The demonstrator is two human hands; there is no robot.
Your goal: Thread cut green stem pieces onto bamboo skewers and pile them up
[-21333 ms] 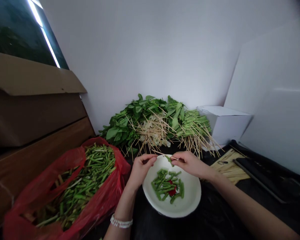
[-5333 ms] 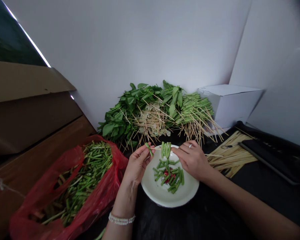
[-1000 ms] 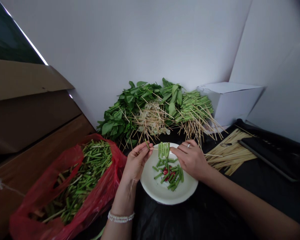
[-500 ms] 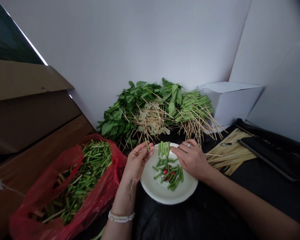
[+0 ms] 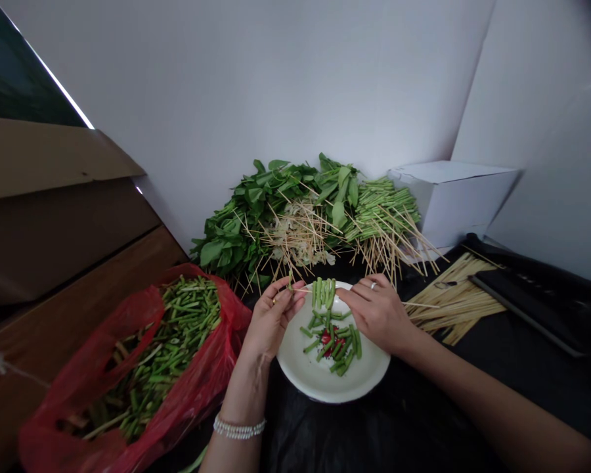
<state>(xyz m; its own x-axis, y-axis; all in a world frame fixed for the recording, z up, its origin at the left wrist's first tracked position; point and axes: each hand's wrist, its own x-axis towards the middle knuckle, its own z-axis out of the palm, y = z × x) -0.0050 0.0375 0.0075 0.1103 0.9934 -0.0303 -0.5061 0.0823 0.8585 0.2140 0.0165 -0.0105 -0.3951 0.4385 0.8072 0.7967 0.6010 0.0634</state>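
Over the far rim of a white plate, my right hand is closed around a thin wooden skewer. Several short green stem pieces are threaded side by side on it, just left of my right fingers. My left hand pinches another green stem piece at the skewer's left end; the fingers partly hide it. Loose cut stems lie on the plate, over a red printed pattern.
A red plastic bag of cut stems stands at left. Behind the plate are leafy greens, skewered pale pieces and skewered green stems. A white box, bare skewers and a black case are at right.
My left fingers have shifted slightly, and the stem piece between them now stands more upright at the skewer's tip. My right hand and the threaded stems have hardly moved.
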